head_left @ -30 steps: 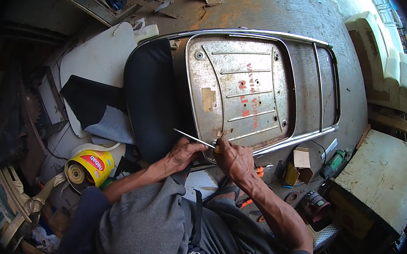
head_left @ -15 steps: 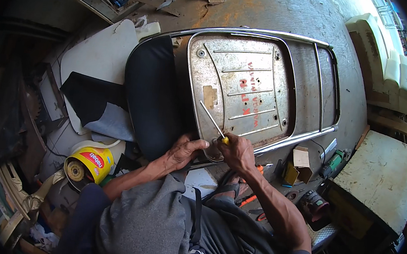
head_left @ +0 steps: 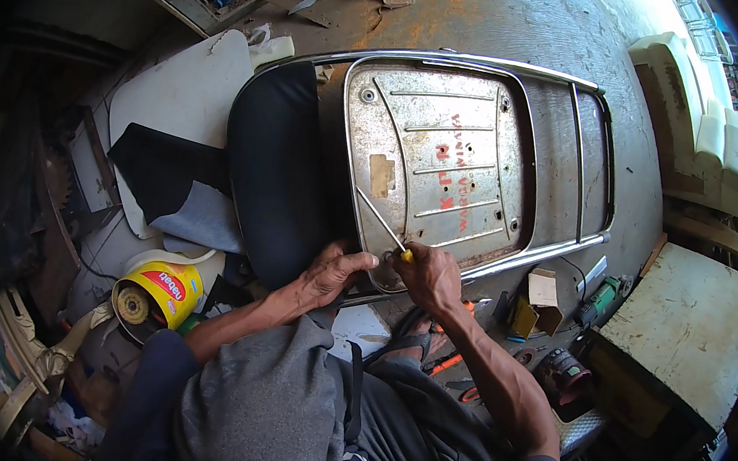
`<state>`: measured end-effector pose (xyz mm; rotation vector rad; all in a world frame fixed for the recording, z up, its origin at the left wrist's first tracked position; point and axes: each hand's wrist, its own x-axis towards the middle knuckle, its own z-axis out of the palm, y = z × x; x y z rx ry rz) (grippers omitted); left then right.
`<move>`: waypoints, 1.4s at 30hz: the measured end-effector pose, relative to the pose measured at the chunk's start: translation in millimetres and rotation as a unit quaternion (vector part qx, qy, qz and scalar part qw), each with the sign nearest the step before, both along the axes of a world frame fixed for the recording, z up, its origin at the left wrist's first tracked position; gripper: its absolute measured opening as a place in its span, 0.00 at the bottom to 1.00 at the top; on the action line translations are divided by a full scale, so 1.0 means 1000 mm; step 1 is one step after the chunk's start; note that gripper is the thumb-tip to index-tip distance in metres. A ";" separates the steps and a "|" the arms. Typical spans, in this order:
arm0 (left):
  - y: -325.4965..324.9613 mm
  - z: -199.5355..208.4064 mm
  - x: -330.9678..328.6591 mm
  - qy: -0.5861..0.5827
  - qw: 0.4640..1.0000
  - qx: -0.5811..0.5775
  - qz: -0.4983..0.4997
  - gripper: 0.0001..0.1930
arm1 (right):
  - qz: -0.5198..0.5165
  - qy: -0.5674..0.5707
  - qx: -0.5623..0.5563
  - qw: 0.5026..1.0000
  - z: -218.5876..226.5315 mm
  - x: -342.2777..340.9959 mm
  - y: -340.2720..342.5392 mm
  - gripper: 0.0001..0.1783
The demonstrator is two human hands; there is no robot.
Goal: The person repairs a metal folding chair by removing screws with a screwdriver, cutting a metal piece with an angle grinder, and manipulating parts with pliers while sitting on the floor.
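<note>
A chair with a chromed tube frame (head_left: pixel 526 264) lies on the floor before me, its metal seat pan (head_left: pixel 453 96) turned up, worn and marked with red lettering. My right hand (head_left: pixel 433 278) is closed round the yellow handle of a screwdriver (head_left: pixel 379 217) at the pan's near left corner. The shaft slants up and left over the pan. My left hand (head_left: pixel 335 275) grips the pan's rim beside it, thumb on top, other fingers partly hidden below. A black padded backrest (head_left: pixel 273 168) lies left of the pan. What the right fingertips touch at the corner is hidden.
Black fabric (head_left: pixel 157 174) lies on a white panel (head_left: pixel 192 80) at left, near a yellow tin (head_left: pixel 170 287). On the right are an opened small box (head_left: pixel 541 302), a green power tool (head_left: pixel 600 299), orange-handled tools (head_left: pixel 445 363), a worn-topped cabinet (head_left: pixel 689 324) and pale cushions (head_left: pixel 691 119).
The screwdriver's shaft has swung slightly, its free end a little lower and further left. Both hands keep their places and grips at the corner.
</note>
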<state>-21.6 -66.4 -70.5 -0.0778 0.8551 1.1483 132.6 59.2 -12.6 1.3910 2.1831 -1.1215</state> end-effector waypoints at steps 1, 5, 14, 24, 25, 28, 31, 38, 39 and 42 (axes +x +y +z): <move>0.000 -0.001 0.001 0.002 1.000 0.001 0.012 0.24 | 0.014 0.004 0.006 1.000 0.000 0.001 0.000 0.18; 0.001 -0.001 0.000 -0.009 1.000 -0.007 0.007 0.23 | 0.015 0.004 -0.001 1.000 -0.002 0.000 0.001 0.18; 0.000 0.001 0.000 -0.027 1.000 0.007 0.002 0.24 | -0.015 -0.014 -0.022 1.000 0.001 -0.002 0.005 0.21; -0.007 -0.017 0.011 0.034 0.999 -0.007 0.023 0.28 | 0.047 0.035 0.051 0.997 0.104 0.042 0.013 0.25; -0.007 -0.020 0.012 0.047 0.998 -0.009 0.032 0.28 | 0.082 0.017 0.061 0.995 0.119 0.043 0.012 0.25; -0.007 -0.022 0.013 0.057 0.998 -0.004 0.040 0.25 | 0.171 -0.012 0.104 0.980 0.140 0.052 0.002 0.24; -0.003 -0.018 0.014 0.043 0.998 0.002 0.052 0.24 | 0.212 -0.005 0.157 0.965 0.145 0.052 -0.006 0.21; -0.002 -0.019 0.016 0.055 0.997 -0.002 0.061 0.22 | 0.224 0.004 0.184 0.957 0.138 0.048 -0.007 0.21; -0.002 -0.019 0.016 0.057 0.997 -0.003 0.059 0.22 | 0.226 0.001 0.182 0.957 0.137 0.047 -0.007 0.22; -0.001 -0.019 0.015 0.062 0.997 -0.003 0.055 0.22 | 0.237 -0.011 0.173 0.956 0.138 0.041 -0.005 0.22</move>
